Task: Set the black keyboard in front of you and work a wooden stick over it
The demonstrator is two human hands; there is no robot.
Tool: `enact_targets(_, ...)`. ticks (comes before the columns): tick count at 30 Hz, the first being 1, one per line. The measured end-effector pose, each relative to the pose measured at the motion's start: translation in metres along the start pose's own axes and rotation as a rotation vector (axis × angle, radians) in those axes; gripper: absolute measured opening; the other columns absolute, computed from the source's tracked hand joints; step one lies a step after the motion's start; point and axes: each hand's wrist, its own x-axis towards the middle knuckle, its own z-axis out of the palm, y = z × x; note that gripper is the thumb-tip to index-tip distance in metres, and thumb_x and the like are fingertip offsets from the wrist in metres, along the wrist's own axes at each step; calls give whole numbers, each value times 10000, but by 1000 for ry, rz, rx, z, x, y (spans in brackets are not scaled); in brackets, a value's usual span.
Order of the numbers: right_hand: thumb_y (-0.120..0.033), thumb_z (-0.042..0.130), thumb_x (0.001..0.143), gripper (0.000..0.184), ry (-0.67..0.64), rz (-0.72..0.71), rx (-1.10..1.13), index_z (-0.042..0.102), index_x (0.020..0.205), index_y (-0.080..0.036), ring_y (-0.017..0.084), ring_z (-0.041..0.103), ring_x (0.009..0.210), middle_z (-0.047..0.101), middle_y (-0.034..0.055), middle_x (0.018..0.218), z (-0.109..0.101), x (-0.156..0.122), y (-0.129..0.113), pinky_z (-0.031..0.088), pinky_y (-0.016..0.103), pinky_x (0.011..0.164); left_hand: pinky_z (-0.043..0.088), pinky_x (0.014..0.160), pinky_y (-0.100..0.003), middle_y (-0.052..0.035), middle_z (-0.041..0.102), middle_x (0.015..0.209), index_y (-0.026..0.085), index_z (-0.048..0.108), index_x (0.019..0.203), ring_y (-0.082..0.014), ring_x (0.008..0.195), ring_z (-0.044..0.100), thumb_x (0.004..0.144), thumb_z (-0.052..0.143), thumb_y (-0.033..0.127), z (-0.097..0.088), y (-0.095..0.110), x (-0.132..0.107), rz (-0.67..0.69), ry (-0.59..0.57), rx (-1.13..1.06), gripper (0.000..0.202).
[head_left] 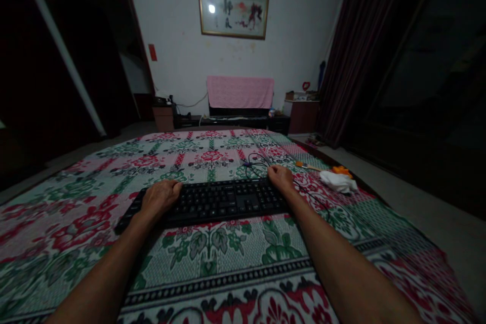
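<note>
Left grip, right grip on keyboard, floral cloth

Near side: open cover between the forearms, up to the keyboard.
Left: wide bare cover past the keyboard's left end.
Far side: looped cable just behind the keyboard, near the right hand.
Right: cloth and tool near the edge; narrow gap to the right hand, crossed by cable.
</note>
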Motion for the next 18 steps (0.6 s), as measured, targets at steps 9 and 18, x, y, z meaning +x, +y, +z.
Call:
enact_targets(9,-237,440,805,263,-4,-138,60,700,796,-205,142,615,771,698,12,801,4,-7,-6,398,195,684,441,767,-397,-138,674,941,193,671,849,-311,901,605,830,245,440,-3,-11,0,-123,-29,32,493)
enact_targets(18,-347,512,772,258,-93,-116,32,721,776,-197,147,593,646,696,32,722,1,-6,-9,370,201,559,452,766,-389,-130,673,885,214,666,841,-296,873,617,823,261,467,7,-13,12,-50,-67,17,478)
